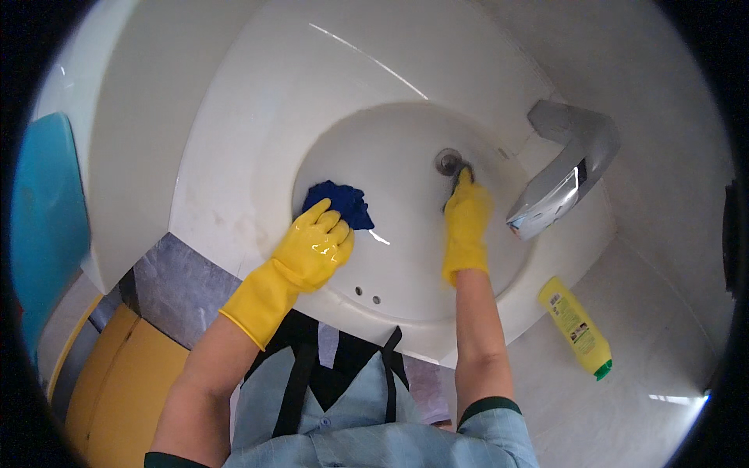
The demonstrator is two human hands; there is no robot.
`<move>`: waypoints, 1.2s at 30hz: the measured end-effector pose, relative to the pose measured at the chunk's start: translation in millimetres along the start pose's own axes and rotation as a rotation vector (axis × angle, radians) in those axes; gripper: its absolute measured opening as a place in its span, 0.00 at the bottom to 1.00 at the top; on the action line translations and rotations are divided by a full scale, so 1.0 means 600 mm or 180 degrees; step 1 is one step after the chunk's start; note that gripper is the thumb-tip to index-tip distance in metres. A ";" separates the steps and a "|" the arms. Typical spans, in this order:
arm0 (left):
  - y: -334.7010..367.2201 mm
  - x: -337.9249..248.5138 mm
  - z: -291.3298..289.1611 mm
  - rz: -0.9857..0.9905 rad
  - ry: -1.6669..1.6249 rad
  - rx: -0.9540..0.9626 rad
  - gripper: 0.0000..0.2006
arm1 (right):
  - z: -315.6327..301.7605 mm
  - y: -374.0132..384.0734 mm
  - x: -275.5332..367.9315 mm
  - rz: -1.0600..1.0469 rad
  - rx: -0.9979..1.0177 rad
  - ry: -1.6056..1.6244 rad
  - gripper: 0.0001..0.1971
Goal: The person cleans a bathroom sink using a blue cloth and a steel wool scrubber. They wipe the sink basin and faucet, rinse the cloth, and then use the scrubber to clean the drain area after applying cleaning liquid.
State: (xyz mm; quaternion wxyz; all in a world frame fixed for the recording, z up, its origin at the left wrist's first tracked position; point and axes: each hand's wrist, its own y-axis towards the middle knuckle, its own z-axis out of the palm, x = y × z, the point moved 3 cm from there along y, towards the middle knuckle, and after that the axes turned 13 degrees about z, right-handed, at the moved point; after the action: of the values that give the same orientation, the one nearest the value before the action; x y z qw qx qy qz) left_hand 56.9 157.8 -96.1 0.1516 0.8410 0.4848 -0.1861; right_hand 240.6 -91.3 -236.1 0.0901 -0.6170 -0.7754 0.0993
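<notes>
Glossy white and smoothly rounded, the sink [398,261] fills the middle of the scene, its bowl nearly oval under a broad, curving rim, with faint brownish smudges on the left part of that rim. Two small round holes [367,296] pierce the near wall of the bowl, and a round metal drain [448,160] sits toward the far right of its bottom. The tap [560,187], thick, angular and chrome-bright, bends over the right edge. At near right, beyond the rim, a yellow plastic bottle [576,326] with a green cap tilts against a smooth grey surface; at far left is a blue panel [51,226] with a curved top. The cloth [343,204] is deep blue, soft and crumpled, its edge ragged with folds, and it lies against the bowl's left wall. The left hand [314,248] — in a wet, shiny yellow rubber glove — has its fingers curled down on the cloth's near edge. Well apart from it, the right hand [468,222], gloved alike, is clamped on a dark pad [459,173] just beside the drain — mostly hidden by the fingers, so its full shape cannot be told.
</notes>
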 end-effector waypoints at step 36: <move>0.022 -0.003 -0.005 0.0104 0.0210 -0.0010 0.13 | -0.012 0.000 0.141 0.0872 0.0731 0.0832 0.26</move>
State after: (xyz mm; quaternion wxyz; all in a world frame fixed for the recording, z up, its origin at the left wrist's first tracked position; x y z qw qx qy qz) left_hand 68.2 151.1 -91.5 0.1398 0.8543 0.4760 -0.1549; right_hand 223.9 -8.5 -228.1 0.2451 -0.7099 -0.6497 0.1175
